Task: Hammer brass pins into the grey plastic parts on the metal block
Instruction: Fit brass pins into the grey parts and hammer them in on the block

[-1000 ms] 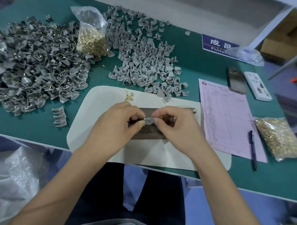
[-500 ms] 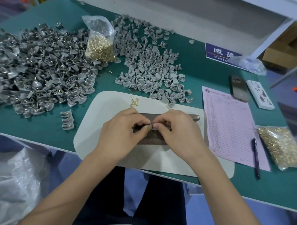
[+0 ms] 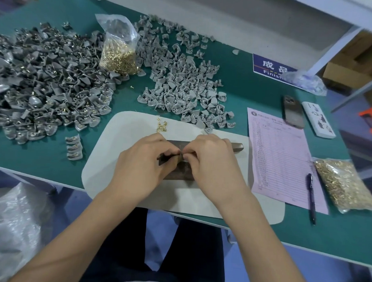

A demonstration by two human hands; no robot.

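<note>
Both hands meet at frame center over the metal block (image 3: 180,175), which lies on a white mat (image 3: 121,133). Left hand (image 3: 144,162) & right hand (image 3: 212,161) have fingers curled, tips pinched together on a small grey plastic part (image 3: 181,157) (mostly hidden by fingers, can't tell if a pin's in it). Loose brass pins (image 3: 161,127) sit on the mat just above the hands. Big pile of grey parts (image 3: 45,81) upper left; second pile (image 3: 183,85) upper center w/ a bag of pins (image 3: 118,52) between them. Pink form (image 3: 282,158), pen (image 3: 312,197) & another pin bag (image 3: 345,186) at right.
</note>
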